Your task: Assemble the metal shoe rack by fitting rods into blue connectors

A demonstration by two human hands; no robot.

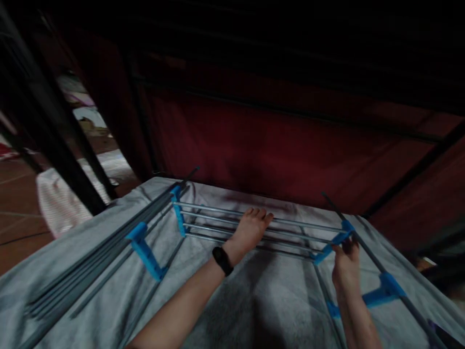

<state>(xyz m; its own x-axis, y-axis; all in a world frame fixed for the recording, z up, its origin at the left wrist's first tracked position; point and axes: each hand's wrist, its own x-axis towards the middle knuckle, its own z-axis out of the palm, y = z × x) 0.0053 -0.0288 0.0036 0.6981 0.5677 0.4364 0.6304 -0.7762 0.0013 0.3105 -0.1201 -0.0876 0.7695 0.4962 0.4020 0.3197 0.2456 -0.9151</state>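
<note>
A metal rack shelf [218, 220] of several thin silver bars lies between blue plastic brackets on a grey cloth. My left hand [251, 229], with a black band on its wrist, rests flat on the bars near the middle, fingers together. My right hand [345, 264] grips the blue bracket [332, 243] at the shelf's right end, where a dark upright pole [366, 247] passes. Another blue bracket [178, 211] closes the shelf's left end.
A bundle of grey poles [98, 257] with a blue bracket [145, 249] lies at the left on the grey cloth [269, 300]. Dark red fabric [276, 150] and black frame bars stand behind. A brown floor with white cloth [58, 198] shows at the left.
</note>
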